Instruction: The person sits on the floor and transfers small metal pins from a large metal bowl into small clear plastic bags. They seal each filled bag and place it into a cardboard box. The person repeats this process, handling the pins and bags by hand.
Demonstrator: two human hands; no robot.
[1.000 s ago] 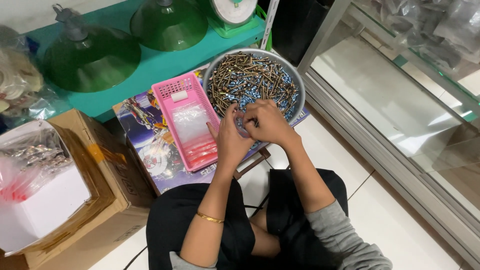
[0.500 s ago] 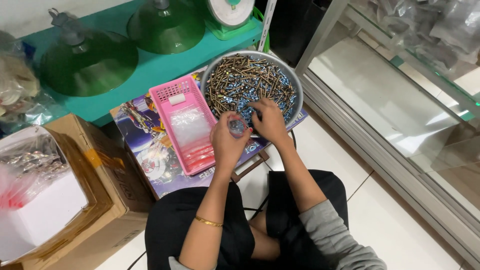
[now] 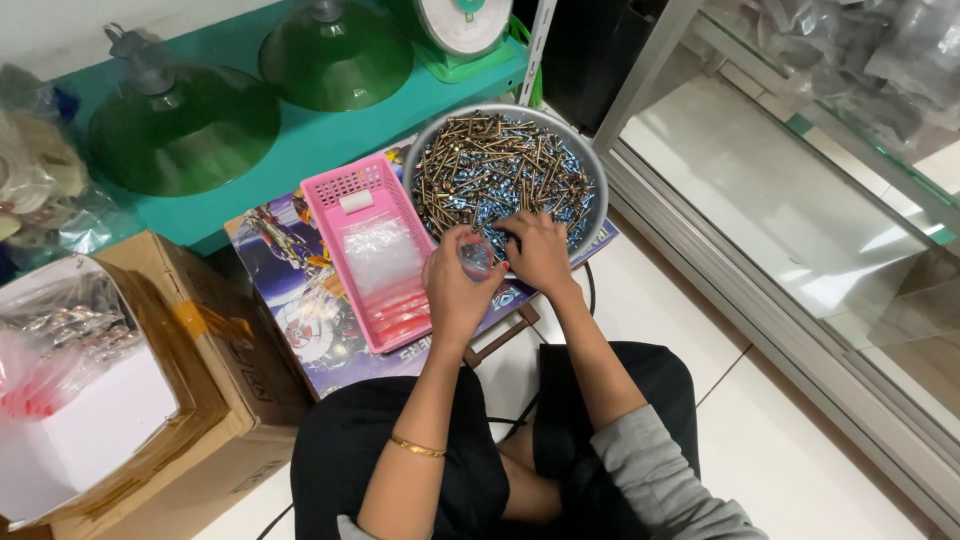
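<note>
The person sat on the floor, a gold bangle on the left forearm. The left hand was clamped on a small clear bag, held at the near rim of the metal basin. The right hand lay just beside it, fingers curled down onto the screws filling the basin; whether it gripped any cannot be told. Left of the basin sat a pink basket holding clear bags. Beyond stood a teal shelf carrying green lamp shades.
</note>
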